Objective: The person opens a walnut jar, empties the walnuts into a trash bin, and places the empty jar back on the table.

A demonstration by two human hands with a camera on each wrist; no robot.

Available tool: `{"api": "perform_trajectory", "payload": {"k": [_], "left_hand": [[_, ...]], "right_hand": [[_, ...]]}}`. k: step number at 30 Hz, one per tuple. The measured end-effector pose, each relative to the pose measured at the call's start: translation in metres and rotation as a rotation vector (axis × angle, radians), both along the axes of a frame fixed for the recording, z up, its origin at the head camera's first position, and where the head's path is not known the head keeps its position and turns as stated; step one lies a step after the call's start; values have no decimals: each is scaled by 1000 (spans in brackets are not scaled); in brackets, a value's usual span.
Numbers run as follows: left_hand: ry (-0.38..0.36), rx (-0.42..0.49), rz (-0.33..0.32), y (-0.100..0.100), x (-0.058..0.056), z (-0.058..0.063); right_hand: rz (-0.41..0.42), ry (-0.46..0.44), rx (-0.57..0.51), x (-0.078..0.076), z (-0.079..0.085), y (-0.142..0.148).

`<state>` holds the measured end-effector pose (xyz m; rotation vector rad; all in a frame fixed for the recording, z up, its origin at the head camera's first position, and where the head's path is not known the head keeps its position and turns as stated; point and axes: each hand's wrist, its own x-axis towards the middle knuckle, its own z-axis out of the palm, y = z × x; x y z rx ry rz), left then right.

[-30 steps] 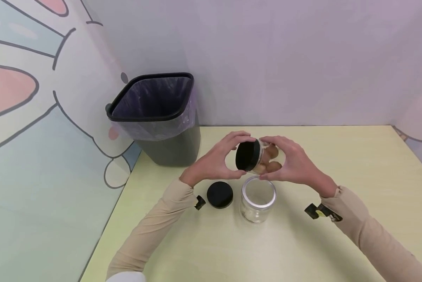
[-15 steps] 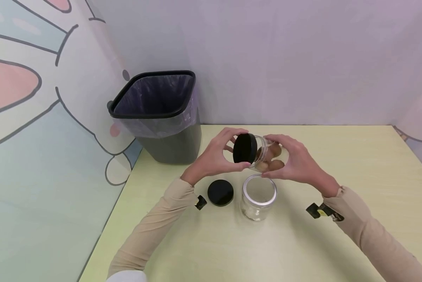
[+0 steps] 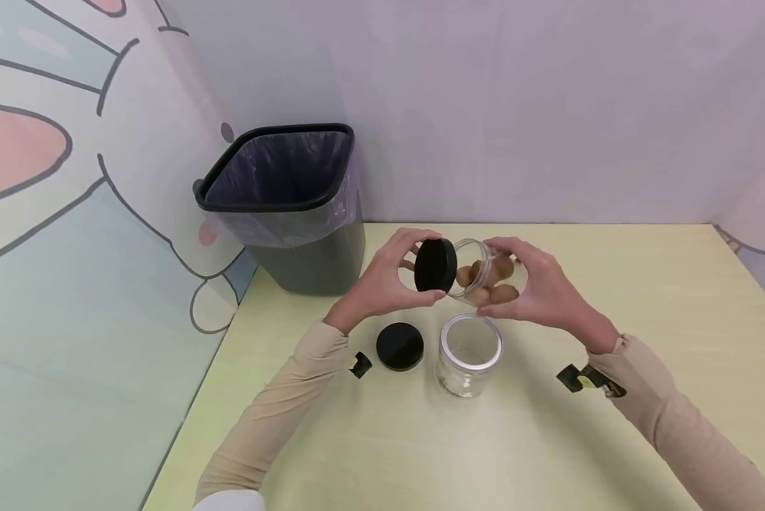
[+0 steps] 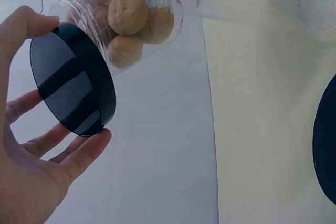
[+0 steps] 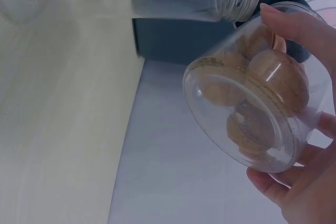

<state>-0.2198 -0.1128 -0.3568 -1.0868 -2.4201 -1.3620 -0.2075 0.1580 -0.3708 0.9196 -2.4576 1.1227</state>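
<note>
My left hand [image 3: 382, 285] grips a black screw lid [image 3: 435, 266] by its edge, thumb on one side and fingers on the other. The right hand [image 3: 542, 287] holds a clear jar [image 5: 202, 121] tipped on its side, its threaded mouth toward the lid. Several walnuts [image 3: 503, 294] lie inside it. In the left wrist view the lid [image 4: 73, 82] stands off the jar's mouth at an angle. Below the hands a second clear jar [image 3: 465, 382] stands upright on the table, its mouth uncovered. Left of that jar, another black lid [image 3: 399, 346] lies flat.
A grey trash bin [image 3: 306, 257] with a plastic liner stands at the table's back left corner. The pale yellow table [image 3: 638, 298] meets a light wall [image 3: 536, 113] behind. On the left is a wall with cartoon drawings [image 3: 57, 298].
The lid has come off the held jar: my left hand has drawn it leftward while the right hand has moved the jar slightly right, so the jar's mouth now shows.
</note>
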Motion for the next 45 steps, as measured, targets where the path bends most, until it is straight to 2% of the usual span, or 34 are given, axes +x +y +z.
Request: {"api": "perform_trajectory", "payload": {"k": [8, 18, 30, 45], "left_hand": [[-20, -20, 45, -4, -3, -4], [-20, -101, 120, -8, -5, -10], [-85, -140, 206, -13, -12, -27], [-167, -213, 268, -12, -21, -54]], "right_hand": [[-6, 9, -18, -3, 0, 1], [-19, -1, -29, -3, 2, 4], [-33, -9, -19, -3, 3, 7], [-28, -10, -16, -6, 1, 10]]}}
